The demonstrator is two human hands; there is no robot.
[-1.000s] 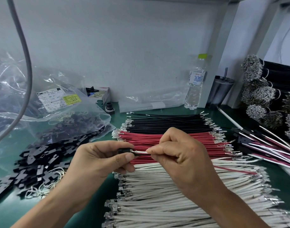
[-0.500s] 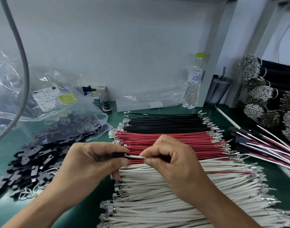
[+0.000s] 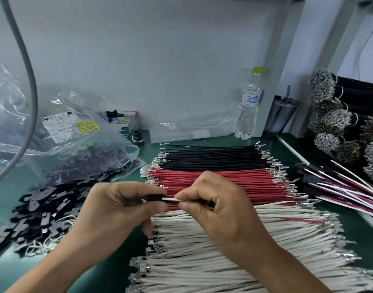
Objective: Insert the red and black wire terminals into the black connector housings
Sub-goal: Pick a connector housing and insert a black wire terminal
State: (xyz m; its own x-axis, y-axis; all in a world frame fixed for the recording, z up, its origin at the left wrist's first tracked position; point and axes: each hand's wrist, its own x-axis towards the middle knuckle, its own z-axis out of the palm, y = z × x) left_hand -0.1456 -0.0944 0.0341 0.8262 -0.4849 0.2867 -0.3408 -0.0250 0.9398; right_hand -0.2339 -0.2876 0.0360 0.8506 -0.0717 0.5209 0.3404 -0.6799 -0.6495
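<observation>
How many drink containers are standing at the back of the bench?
2. A clear water bottle with a green cap stands by the wall post, and a dark tumbler with a straw stands just right of it. None seem hidden.

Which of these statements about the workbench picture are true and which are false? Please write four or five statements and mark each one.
1. The left hand holds a black connector housing. True.
2. The right hand pinches a red wire. False: the wire at its fingers is white.
3. The red wires lie between the black wires and the white wires. True.
4. The water bottle lies on its side. False: it stands upright near the wall.
5. The loose black housings are piled to the right of the wires. False: they lie to the left, spilling from a plastic bag.
</observation>
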